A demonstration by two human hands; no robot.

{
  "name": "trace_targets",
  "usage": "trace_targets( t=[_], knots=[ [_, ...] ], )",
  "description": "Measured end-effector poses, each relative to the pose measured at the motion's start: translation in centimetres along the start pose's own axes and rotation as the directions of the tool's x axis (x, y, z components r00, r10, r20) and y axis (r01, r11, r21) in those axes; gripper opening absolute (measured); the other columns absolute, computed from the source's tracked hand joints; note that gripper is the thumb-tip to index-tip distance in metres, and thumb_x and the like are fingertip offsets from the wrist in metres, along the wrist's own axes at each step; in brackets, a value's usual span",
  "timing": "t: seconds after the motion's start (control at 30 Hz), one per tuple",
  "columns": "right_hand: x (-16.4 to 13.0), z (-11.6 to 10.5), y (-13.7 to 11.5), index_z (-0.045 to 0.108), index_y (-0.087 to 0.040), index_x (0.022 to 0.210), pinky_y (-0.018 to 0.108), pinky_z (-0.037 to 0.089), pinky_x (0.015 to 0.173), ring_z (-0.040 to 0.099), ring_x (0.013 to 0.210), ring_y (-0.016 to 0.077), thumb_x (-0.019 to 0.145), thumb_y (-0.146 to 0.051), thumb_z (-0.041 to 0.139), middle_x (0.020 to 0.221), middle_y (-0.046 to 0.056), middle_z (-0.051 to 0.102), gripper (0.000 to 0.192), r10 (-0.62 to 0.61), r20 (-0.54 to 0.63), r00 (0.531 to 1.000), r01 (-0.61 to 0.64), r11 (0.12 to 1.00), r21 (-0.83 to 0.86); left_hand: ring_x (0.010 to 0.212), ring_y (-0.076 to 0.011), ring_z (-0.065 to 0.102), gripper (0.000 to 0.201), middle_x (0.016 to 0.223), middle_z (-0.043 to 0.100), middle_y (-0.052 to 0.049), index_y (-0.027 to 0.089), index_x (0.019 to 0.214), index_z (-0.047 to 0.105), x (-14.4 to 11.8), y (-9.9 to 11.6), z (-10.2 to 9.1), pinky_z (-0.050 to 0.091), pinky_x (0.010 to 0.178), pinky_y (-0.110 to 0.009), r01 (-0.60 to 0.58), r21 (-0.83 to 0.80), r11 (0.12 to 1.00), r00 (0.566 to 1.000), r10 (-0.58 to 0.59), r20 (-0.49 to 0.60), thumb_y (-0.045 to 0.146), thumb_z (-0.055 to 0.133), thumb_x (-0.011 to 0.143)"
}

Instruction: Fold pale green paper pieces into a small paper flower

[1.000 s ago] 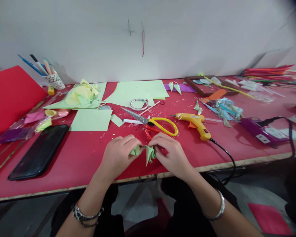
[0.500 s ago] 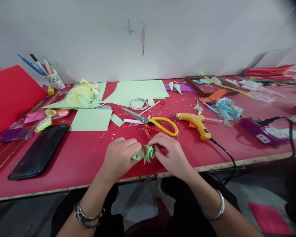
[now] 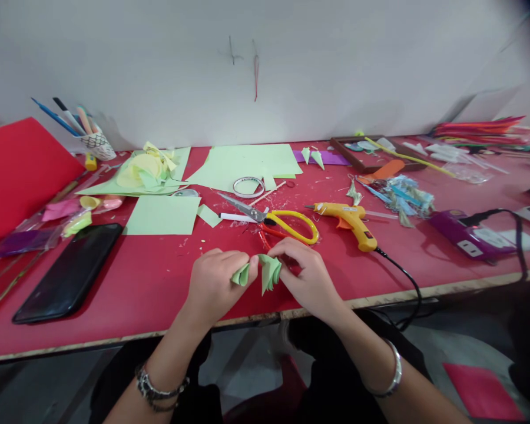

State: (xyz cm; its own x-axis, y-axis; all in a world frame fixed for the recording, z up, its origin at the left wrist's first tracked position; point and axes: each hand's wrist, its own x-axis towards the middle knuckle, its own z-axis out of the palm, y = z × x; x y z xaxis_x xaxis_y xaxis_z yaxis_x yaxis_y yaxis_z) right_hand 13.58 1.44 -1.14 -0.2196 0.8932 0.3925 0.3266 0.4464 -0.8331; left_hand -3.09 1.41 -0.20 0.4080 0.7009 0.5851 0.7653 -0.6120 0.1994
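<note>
Far left, a red board [image 3: 20, 171] leans up from the red table [image 3: 150, 277], and behind it a patterned cup [image 3: 98, 144] holds pens and brushes against the wall. In front of the board, small pink and yellow bits sit in clear wrappers [image 3: 66, 215], and a black phone [image 3: 70, 271] lies flat, screen up, near the table's front edge. Just beyond the phone there is a pale green square of paper [image 3: 163, 215], with a heap of yellow and green paper scraps [image 3: 148, 168] behind it.

In the middle, near the front edge, the left hand [image 3: 214, 285] is curled shut, its fingertips pinching one end of a small folded green paper piece [image 3: 262, 272]. The right hand [image 3: 307, 277] is closed on the other end, where the folds fan out into a point hanging downward. The paper is held just above the table between the two hands. A bracelet shows on each wrist.

Behind the hands lie yellow-handled scissors [image 3: 287, 227], blades pointing left, a roll of tape [image 3: 248, 186] and a large green sheet [image 3: 247, 160]. To the right, a yellow glue gun [image 3: 351, 221] lies on its side, its black cord running off the table edge. Further right are a brown tray [image 3: 371, 154], a pile of blue and tan trimmings [image 3: 400, 194], and a purple power strip [image 3: 472, 235] with a plug in it.
</note>
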Motion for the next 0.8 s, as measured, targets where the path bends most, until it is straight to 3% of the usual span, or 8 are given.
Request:
trace_targets(
  t=[0.13,0.23,0.5,0.8],
  knots=[
    [0.1,0.0,0.1,0.057,-0.017,0.078,0.022,0.043,0.057,0.054,0.064,0.0115,0.07,-0.008,0.044,0.074,0.002,0.058,0.018,0.165,-0.042,0.985,-0.159,0.981,0.107,0.053,-0.0079,0.048,0.018,0.058,0.055,0.002,0.016,0.065,0.052,0.2,0.3,-1.0,0.036,0.052,-0.019,0.051,-0.215,0.975,0.997,-0.063,-0.05,0.018,0.047,0.082],
    [0.2,-0.1,0.2,0.055,-0.017,0.078,0.022,0.045,0.057,0.055,0.061,0.0105,0.074,-0.016,0.047,0.072,0.001,0.058,0.01,0.269,-0.057,0.961,-0.247,0.936,0.249,0.063,-0.0087,0.054,0.005,0.069,0.06,0.0,0.016,0.077,0.056,0.4,0.4,-1.5,0.041,0.06,-0.018,0.023,-0.346,0.938,0.997,-0.045,-0.056,0.016,0.052,0.08],
    [0.3,0.0,0.3,0.054,-0.018,0.078,0.02,0.046,0.057,0.055,0.061,0.0097,0.074,-0.019,0.05,0.069,-0.002,0.058,0.006,0.294,-0.073,0.953,-0.242,0.884,0.4,0.07,-0.0114,0.053,0.022,0.077,0.056,-0.002,0.017,0.092,0.057,0.6,0.5,-1.1,0.043,0.062,-0.021,0.026,-0.405,0.914,0.998,0.0,0.063,0.027,0.062,0.073],
    [0.2,0.2,-0.3,0.055,-0.016,0.078,0.018,0.045,0.053,0.053,0.058,0.0082,0.073,-0.014,0.05,0.069,-0.002,0.056,0.008,0.294,-0.015,0.956,-0.266,0.883,0.386,0.07,-0.0101,0.054,0.01,0.079,0.058,-0.002,0.017,0.088,0.058,0.2,0.9,-0.5,0.043,0.061,-0.02,0.024,-0.456,0.889,0.997,0.012,0.076,0.018,0.056,0.078]
  ],
)
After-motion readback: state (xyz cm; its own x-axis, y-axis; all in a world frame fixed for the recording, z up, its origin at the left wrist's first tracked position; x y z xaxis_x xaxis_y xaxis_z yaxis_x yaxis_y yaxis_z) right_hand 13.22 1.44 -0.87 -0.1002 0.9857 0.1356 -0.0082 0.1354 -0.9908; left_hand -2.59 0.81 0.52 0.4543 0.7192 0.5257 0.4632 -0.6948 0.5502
